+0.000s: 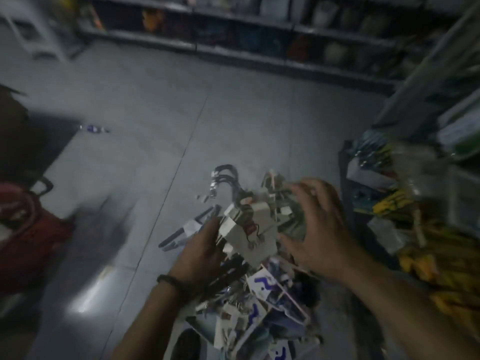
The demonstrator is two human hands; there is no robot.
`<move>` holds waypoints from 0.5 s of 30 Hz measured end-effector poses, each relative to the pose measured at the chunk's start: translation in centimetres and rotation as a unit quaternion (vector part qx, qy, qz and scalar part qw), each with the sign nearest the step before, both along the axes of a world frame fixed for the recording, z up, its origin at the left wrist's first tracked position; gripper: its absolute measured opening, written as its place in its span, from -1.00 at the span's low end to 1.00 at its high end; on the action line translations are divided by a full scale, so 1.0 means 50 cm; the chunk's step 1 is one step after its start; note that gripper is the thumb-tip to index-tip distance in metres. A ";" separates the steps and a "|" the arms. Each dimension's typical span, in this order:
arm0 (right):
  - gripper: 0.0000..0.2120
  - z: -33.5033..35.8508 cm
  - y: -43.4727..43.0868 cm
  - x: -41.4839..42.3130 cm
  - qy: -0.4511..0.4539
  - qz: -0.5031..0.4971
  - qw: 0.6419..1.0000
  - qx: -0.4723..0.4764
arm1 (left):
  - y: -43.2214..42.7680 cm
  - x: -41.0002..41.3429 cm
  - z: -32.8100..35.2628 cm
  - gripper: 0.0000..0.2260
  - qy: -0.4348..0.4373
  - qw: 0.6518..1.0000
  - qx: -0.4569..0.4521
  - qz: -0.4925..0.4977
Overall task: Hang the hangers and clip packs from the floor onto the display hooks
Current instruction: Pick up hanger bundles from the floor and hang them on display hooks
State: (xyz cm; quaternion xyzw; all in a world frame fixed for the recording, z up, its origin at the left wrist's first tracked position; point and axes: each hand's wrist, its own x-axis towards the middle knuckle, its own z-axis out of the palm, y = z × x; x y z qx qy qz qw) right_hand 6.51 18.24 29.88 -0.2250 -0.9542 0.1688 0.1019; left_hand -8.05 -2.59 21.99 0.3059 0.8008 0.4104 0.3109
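Note:
A bundle of clip packs (248, 229) with pale card backings hangs in front of me above the floor. My left hand (201, 252) grips the bundle from the left side, fingers hidden behind the cards. Over the bundle's right side hovers my right hand (320, 227), fingers spread and bent, touching the packs' edge. Dark hangers (181, 233) with metal hooks (224, 175) stick out to the upper left of the bundle. More packs with blue-printed cards (262, 284) hang or lie below. The frame is blurred.
Display racks on the right hold yellow and blue packs (394, 203). A long shelf unit (259, 40) runs along the far wall. A red bag or basket (28, 229) sits at the left. A small bottle (94, 129) lies on the grey tiled floor (145, 105).

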 end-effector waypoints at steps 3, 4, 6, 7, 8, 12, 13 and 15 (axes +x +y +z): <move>0.18 0.207 0.016 0.032 -0.134 0.042 0.990 0.027 | 0.024 0.006 0.234 -0.45 0.097 0.979 -0.037 -0.176; 0.18 0.268 0.015 0.052 -0.167 0.037 0.985 0.005 | 0.036 0.020 0.308 -0.49 0.125 0.969 -0.039 -0.208; -0.01 0.368 0.015 0.103 -0.168 0.009 0.983 -0.068 | 0.062 0.051 0.442 -0.58 0.182 0.949 -0.022 -0.256; -0.11 0.407 0.010 0.136 -0.138 -0.009 0.985 -0.106 | 0.073 0.068 0.501 -0.59 0.211 0.938 -0.006 -0.275; -0.17 0.441 0.003 0.172 -0.098 -0.026 0.987 -0.127 | 0.083 0.081 0.553 -0.59 0.243 0.924 0.009 -0.295; -0.38 0.552 -0.040 0.312 0.067 -0.130 0.979 -0.142 | 0.125 0.148 0.722 -0.60 0.408 0.847 0.090 -0.329; -0.39 0.575 -0.051 0.347 0.107 -0.158 0.969 -0.158 | 0.134 0.170 0.756 -0.61 0.440 0.827 0.140 -0.320; -0.43 0.624 -0.084 0.420 0.183 -0.230 0.938 -0.185 | 0.143 0.223 0.807 -0.57 0.521 0.779 0.230 -0.262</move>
